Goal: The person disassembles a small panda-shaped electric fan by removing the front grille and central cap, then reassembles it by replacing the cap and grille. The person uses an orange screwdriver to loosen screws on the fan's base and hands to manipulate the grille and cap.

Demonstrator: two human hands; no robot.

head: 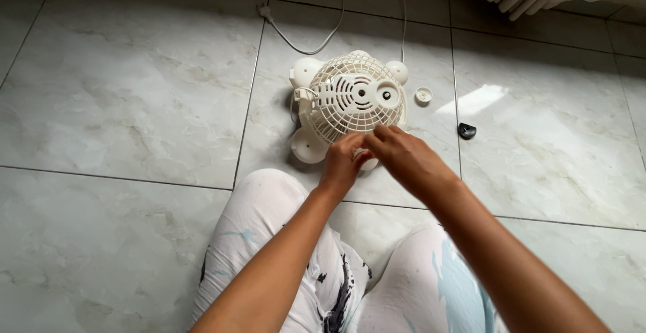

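Left hand (343,160) curls its fingers shut on the near edge of the small white fan (350,103), which lies face down on the tiled floor (121,104) just past both hands. I think a gentle, steady hold works best here. Right hand (404,154) bends its fingers onto the grille beside it, with a little white cap (423,94) and a black part (466,130) to its right.

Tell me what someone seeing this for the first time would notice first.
A small cream table fan lies grille-up on the grey marble floor tiles, just beyond the person's knees. The left hand and right hand meet at its near edge. Its white power cord loops off behind it, and a small round white cap and a small black part lie loose to its right.
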